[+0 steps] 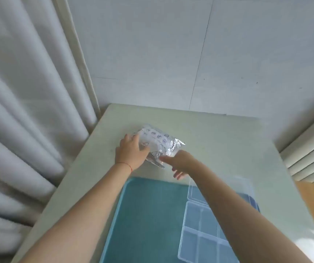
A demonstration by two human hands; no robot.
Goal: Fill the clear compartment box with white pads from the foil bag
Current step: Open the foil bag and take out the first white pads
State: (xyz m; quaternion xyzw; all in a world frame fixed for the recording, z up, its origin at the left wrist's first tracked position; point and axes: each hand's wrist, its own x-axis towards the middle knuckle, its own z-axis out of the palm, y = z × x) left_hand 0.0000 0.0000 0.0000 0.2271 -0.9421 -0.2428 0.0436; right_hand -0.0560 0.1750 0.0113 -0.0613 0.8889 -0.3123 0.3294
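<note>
Nearest, the clear compartment box is lying open on a teal tray. Left hand fingers are curling over the foil bag; right hand fingers, blurred, are spreading loosely at its crumpled end. Bag is resting on the surface beyond the tray.

Both arms outstretched; left hand fingers curled, right hand blurred.

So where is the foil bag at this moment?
In the head view the foil bag lies on the table, beyond the teal tray, with the left hand on it and the right hand at its near edge.
</note>
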